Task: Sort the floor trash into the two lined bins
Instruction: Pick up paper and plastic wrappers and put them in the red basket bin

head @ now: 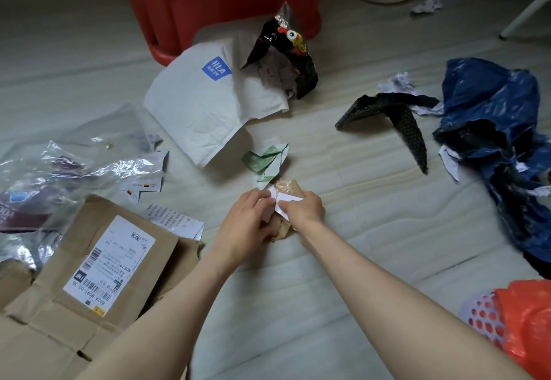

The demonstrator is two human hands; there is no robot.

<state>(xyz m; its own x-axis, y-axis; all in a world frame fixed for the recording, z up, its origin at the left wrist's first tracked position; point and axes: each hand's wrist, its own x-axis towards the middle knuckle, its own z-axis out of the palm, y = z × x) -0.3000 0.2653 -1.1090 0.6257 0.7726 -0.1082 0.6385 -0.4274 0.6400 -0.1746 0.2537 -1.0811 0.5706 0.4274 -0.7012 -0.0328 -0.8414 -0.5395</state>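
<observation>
I'm mid-gather: my left hand (249,218) and right hand (301,209) both clench one crumpled brown-and-white paper wad (283,194) low over the floor (328,275), centre of the scene. Next, I'd carry it to the orange-lined bin (512,317) near right, probably the paper one.

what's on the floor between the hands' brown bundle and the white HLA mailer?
Head view: a crumpled green-and-white wrapper lies between the brown bundle and the white HLA mailer; otherwise bare floor.

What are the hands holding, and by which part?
Both hands, left hand and right hand, grip a crumpled brown paper wad by its sides, pinching its white scrap.
</observation>
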